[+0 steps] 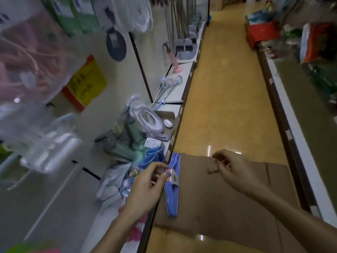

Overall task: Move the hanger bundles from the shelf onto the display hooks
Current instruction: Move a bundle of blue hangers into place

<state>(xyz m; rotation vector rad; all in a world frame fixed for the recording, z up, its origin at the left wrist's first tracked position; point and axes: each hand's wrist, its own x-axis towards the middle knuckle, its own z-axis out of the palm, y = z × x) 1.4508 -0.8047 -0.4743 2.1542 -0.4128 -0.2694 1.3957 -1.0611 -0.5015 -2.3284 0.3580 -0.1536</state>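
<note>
A bundle of blue hangers (172,187), banded with a small label, hangs at the front edge of the low shelf (109,212) over a flattened cardboard box. My left hand (145,185) pinches the bundle at its label, fingers curled round it. My right hand (231,170) hovers to the right over the cardboard, fingers loosely curled, holding nothing that I can make out. More blue hangers (155,156) lie on the shelf just behind. Black display hooks (91,173) stick out of the back panel to the left.
Flattened cardboard (228,207) covers the aisle floor below my hands. The shelf holds bagged hoses (145,123), green items and pink goods. Blurred plastic bags (36,125) hang at upper left beside a yellow sign (87,83). Another shelf row (291,143) borders the aisle on the right.
</note>
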